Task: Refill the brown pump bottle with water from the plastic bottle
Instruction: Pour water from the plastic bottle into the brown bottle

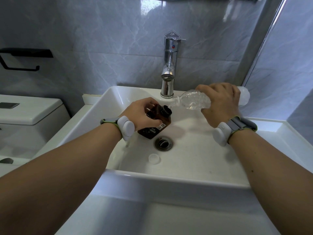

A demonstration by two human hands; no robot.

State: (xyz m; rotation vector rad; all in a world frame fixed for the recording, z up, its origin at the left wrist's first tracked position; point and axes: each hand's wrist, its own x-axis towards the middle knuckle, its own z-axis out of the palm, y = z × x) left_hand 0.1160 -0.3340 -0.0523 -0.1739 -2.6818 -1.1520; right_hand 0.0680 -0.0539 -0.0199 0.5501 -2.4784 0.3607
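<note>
My left hand (140, 114) grips the brown bottle (155, 126) inside the white sink (186, 168), left of the drain. The bottle has its pump off and its dark round neck (165, 110) open, tilted toward the right. My right hand (218, 100) holds the clear plastic bottle (191, 100) tipped almost flat, mouth pointing left. A thin stream of water runs from that mouth into the brown bottle's neck. The plastic bottle's rear end sticks out past my right hand. The pump head is not visible.
A chrome tap (168, 72) stands just behind both bottles. A drain (163, 143) lies in the basin floor with a small white cap (154, 158) in front of it. A toilet tank (28, 111) sits left; a black holder (20, 60) hangs on the wall.
</note>
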